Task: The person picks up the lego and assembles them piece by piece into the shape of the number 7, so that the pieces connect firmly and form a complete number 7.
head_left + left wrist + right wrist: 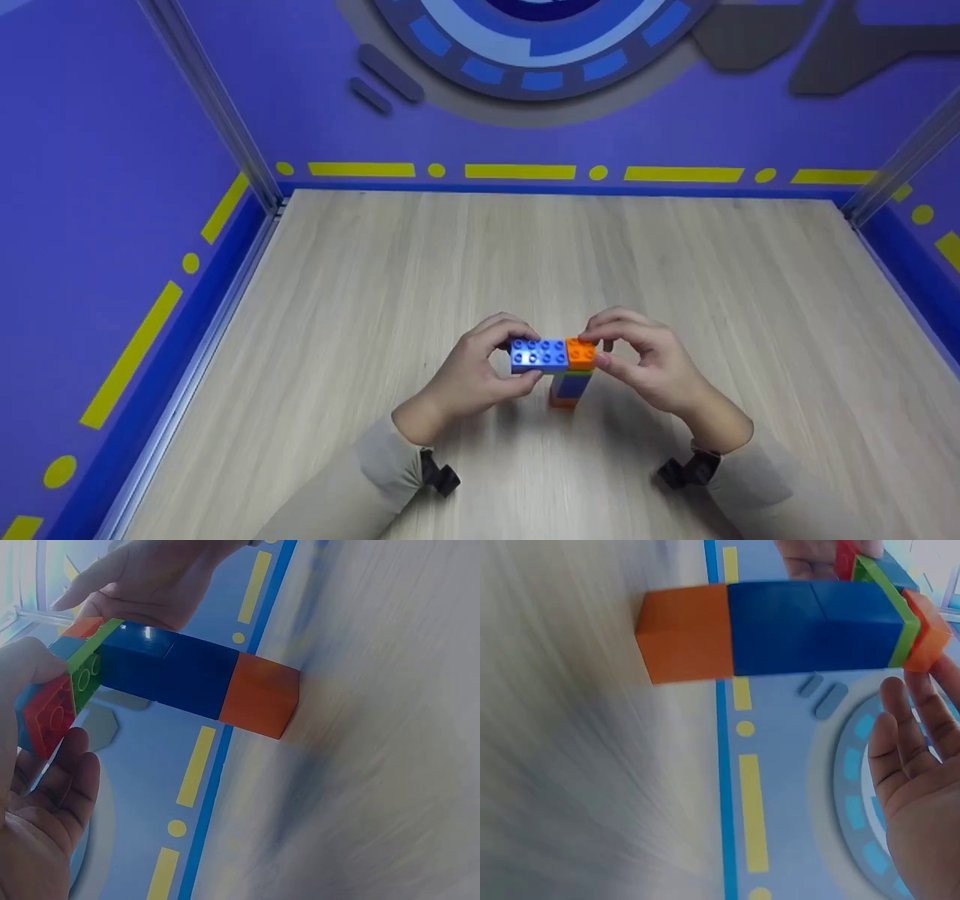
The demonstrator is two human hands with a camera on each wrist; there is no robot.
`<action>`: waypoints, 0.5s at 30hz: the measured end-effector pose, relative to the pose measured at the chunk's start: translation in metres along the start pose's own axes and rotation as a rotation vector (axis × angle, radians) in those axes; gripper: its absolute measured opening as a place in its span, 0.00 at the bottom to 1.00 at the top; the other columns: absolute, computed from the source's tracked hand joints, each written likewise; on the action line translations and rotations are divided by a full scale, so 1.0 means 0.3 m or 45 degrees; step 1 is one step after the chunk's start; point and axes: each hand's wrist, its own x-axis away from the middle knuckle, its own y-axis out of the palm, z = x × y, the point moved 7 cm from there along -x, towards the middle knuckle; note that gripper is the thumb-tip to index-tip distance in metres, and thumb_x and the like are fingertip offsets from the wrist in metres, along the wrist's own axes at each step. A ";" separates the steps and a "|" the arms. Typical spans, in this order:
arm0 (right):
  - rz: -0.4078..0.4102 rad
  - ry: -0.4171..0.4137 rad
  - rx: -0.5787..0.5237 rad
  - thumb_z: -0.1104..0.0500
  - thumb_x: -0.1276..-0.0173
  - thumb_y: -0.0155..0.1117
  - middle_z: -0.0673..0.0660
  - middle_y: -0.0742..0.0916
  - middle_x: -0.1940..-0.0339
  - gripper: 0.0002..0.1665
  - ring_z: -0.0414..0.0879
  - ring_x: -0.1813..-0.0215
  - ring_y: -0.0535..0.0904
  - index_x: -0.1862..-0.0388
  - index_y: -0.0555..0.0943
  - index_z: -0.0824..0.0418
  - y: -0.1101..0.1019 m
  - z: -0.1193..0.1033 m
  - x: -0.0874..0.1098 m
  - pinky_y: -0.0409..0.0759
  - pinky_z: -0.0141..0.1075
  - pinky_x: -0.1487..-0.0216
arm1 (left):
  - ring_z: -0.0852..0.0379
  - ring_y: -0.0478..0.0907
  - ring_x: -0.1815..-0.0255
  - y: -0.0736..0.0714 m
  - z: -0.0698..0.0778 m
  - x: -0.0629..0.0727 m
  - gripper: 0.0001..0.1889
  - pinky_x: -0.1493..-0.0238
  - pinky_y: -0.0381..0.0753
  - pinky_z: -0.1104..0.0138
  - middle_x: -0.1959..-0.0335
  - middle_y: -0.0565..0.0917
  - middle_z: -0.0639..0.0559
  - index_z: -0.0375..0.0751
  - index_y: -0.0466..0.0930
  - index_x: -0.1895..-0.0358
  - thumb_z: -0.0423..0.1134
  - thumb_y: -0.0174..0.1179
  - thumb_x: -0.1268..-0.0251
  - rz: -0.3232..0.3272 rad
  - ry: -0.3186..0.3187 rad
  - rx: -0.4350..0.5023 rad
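A toy-brick tower stands upright on the table, with an orange brick (686, 634) at its foot and dark blue bricks (172, 664) above. A thin green plate (881, 604) caps these. Across the top lie a blue eight-stud brick (538, 355) and, at its right end, a small orange brick (580, 353). A red brick (49, 716) shows under the overhanging blue end. My left hand (472, 371) grips that blue end, thumb in front and fingers behind. With thumb and forefinger my right hand (652, 364) pinches the orange top brick at its right side and back edge.
The wood-grain table (360, 300) spreads around the tower. Blue panels with yellow markings (520, 172) wall it at the back and both sides, joined by metal corner posts (217, 97). A black wrist mount (441, 474) sits on each sleeve.
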 end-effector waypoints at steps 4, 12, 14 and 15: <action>0.051 0.052 -0.087 0.81 0.32 0.70 0.57 0.91 0.48 0.21 0.42 0.47 0.84 0.46 0.91 0.63 0.016 0.011 0.012 0.83 0.31 0.45 | 0.59 0.83 0.45 0.003 0.001 0.000 0.18 0.38 0.88 0.65 0.43 0.88 0.49 0.40 0.86 0.41 0.35 0.78 0.31 -0.003 0.005 0.009; 0.139 0.170 -0.290 0.81 0.29 0.66 0.50 0.89 0.45 0.18 0.42 0.45 0.84 0.42 0.87 0.73 0.063 0.050 0.032 0.88 0.28 0.41 | 0.58 0.83 0.45 0.001 0.005 -0.002 0.19 0.39 0.88 0.65 0.43 0.89 0.48 0.40 0.86 0.41 0.34 0.79 0.32 0.013 0.026 0.007; 0.160 0.171 -0.316 0.81 0.29 0.65 0.50 0.89 0.45 0.19 0.43 0.45 0.84 0.41 0.86 0.73 0.073 0.059 0.035 0.88 0.29 0.40 | 0.58 0.83 0.45 0.000 0.004 -0.002 0.19 0.39 0.89 0.64 0.43 0.89 0.48 0.40 0.86 0.41 0.34 0.79 0.32 0.013 0.032 0.003; 0.172 0.167 -0.321 0.81 0.28 0.64 0.51 0.88 0.45 0.19 0.43 0.45 0.84 0.41 0.86 0.73 0.078 0.062 0.037 0.88 0.29 0.40 | 0.58 0.83 0.45 -0.001 0.003 -0.003 0.19 0.39 0.89 0.64 0.43 0.89 0.48 0.39 0.86 0.41 0.34 0.79 0.32 0.014 0.033 0.000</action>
